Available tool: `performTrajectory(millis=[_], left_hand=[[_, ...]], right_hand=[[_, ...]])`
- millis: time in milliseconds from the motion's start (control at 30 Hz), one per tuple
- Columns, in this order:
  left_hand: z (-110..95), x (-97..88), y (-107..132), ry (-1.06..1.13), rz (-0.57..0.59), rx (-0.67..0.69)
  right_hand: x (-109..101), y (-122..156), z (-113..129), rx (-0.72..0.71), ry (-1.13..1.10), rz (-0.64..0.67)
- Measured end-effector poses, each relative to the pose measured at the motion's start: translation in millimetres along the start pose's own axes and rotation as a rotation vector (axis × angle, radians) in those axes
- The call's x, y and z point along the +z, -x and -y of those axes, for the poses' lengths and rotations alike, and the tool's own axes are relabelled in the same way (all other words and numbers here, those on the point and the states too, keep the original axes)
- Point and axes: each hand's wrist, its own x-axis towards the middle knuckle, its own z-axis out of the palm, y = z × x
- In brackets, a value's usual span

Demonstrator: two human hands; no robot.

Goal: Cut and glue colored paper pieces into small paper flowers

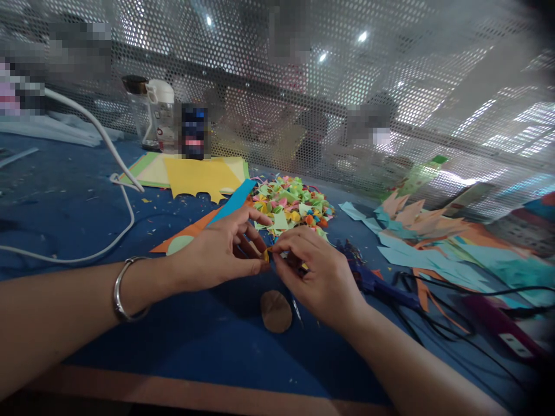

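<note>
Between my two hands is a small yellow paper piece (266, 254). My left hand (221, 248), with a silver bangle at the wrist, pinches it between thumb and fingers. The fingertips of my right hand (318, 268) are closed at its other side; part of the piece is hidden by the fingers. Just below my hands a round brown disc (276, 312) lies flat on the blue table (195, 341). Beyond them rises a heap of small folded paper pieces (295, 202) in green, pink, yellow and orange.
Yellow paper sheets (197, 173), a blue strip (234, 199) and orange paper (184, 234) lie behind my left hand. A blue glue gun (385, 286), dark cables and a purple power strip (498, 329) are at right. Bottles (165, 115) and a phone (193, 130) stand before a perforated screen.
</note>
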Motion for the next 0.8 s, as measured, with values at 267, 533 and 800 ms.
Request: performTrajectory(millis=[267,533,800], left_hand=[[-1.3,-2.0,-1.9,0.013,0.01,-0.029],[-2.0,-0.7,-0.4,-0.17,-0.129,-0.007],[-2.1,-2.1,-2.5,-0.241,-0.209,0.046]], right_hand=[[-0.1,-0.3,-0.6,-0.013,0.009,-0.007],[-0.3,-0.3,1.2,0.013,0.009,-0.001],[0.4,0.5,2.7,0.008,0.034,0.025]])
